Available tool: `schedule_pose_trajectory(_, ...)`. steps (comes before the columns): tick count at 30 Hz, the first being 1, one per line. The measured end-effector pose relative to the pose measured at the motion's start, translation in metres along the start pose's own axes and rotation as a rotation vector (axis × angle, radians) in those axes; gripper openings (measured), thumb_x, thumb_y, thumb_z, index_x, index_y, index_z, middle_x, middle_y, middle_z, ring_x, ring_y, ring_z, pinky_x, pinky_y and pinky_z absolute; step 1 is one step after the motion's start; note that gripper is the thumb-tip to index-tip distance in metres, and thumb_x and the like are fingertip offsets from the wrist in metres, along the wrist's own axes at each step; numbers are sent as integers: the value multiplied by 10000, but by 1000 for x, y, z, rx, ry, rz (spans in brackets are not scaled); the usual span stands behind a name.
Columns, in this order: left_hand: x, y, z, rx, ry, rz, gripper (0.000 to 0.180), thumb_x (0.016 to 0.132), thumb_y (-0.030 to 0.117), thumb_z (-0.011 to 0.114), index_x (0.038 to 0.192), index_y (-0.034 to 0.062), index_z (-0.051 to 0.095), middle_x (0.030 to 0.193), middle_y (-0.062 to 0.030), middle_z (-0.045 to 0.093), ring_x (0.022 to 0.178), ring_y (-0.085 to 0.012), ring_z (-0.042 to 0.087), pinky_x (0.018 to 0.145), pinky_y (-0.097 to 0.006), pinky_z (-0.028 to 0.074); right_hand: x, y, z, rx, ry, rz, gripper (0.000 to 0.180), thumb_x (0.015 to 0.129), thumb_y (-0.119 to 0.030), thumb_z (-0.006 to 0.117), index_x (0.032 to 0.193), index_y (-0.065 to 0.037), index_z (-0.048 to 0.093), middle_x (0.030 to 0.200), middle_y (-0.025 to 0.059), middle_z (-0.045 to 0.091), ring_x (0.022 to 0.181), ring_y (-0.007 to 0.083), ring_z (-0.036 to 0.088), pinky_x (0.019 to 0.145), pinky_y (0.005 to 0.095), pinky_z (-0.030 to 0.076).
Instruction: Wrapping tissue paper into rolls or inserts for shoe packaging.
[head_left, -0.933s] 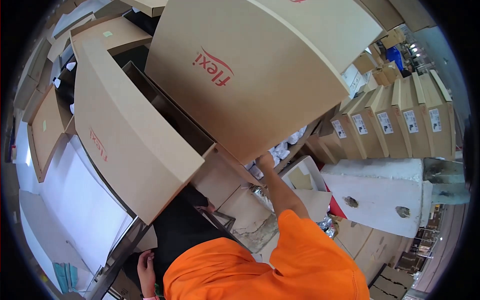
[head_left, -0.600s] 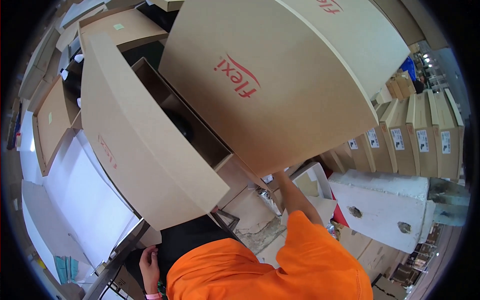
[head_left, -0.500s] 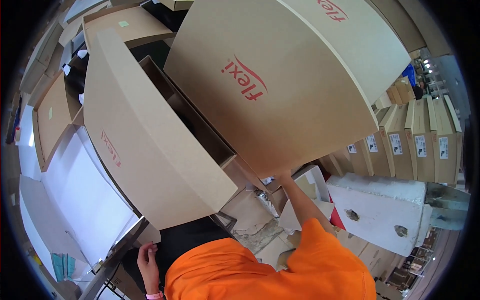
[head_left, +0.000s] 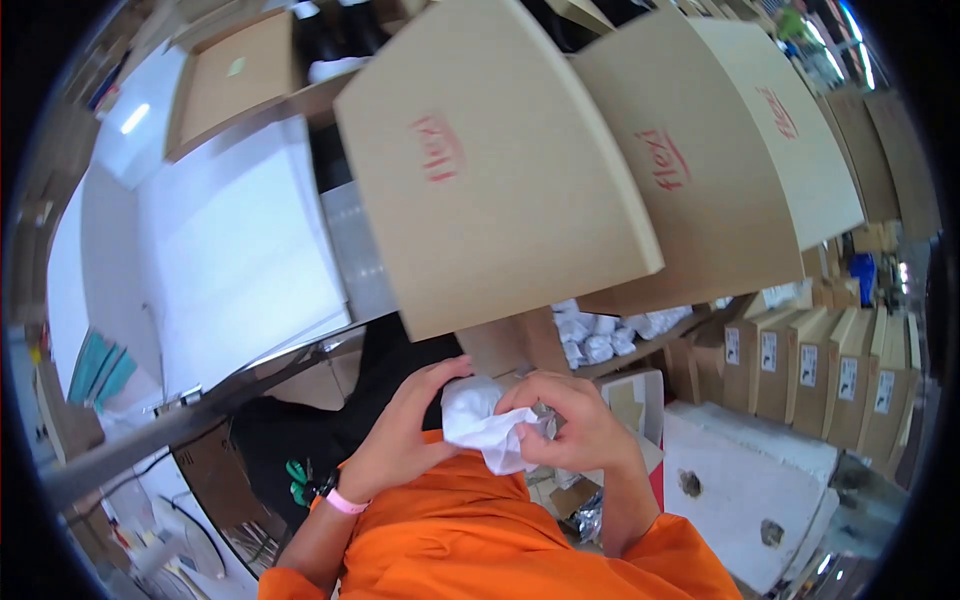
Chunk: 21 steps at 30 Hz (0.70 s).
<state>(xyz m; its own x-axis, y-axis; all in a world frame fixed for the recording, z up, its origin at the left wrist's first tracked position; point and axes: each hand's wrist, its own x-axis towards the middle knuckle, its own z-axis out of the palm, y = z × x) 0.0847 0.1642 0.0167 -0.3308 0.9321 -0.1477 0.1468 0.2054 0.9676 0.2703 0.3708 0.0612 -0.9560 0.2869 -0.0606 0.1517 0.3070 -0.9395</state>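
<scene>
A crumpled white paper wad (head_left: pixel 484 425) sits between both my hands, close to my orange-clad chest. My left hand (head_left: pixel 405 432) cups it from the left, with a pink band at the wrist. From the right, my right hand (head_left: pixel 571 425) pinches the wad with bent fingers. Directly above my hands hang two large tan cardboard boxes, one at the middle (head_left: pixel 490 160) and one to its right (head_left: pixel 715 150). Below the boxes, a shelf holds several more white paper wads (head_left: pixel 600 335).
A white tabletop (head_left: pixel 215 260) lies at the left, with an open flat cardboard box (head_left: pixel 235 80) beyond it. A row of labelled cardboard boxes (head_left: pixel 820 375) stands at the right. A white foam block with holes (head_left: pixel 745 490) is at the lower right.
My right hand came back from the shelf under the boxes with the white paper wad. My left hand rose to meet it, and the view swung left.
</scene>
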Motion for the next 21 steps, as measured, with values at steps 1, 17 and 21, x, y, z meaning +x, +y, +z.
schedule_pose_trajectory(1,-7,-11,-6,44,-32,101,719,850,116,939,1505,67,645,1559,-185,623,1487,-394,564,1246,-475,466,12,-13,8,29,-73,-54,189,892,-37,770,1064,-22,693,1064,120,799,925,184,750,849,348,603)
schedule_pose_trajectory(17,-168,-72,-78,-1056,901,-83,562,1068,89,787,1576,42,549,1397,-91,712,1262,-207,688,1068,-370,571,92,-50,269,-100,-242,-9,669,859,-285,998,1324,-23,593,1204,130,653,1053,233,696,900,381,591)
schedule_pose_trajectory(21,-196,-73,-94,-1084,815,1,690,1031,122,852,1615,60,489,1467,-88,657,1339,-205,642,1117,-372,547,112,-54,262,62,-415,253,301,1028,-118,836,1238,6,659,1035,38,769,957,84,705,819,290,585)
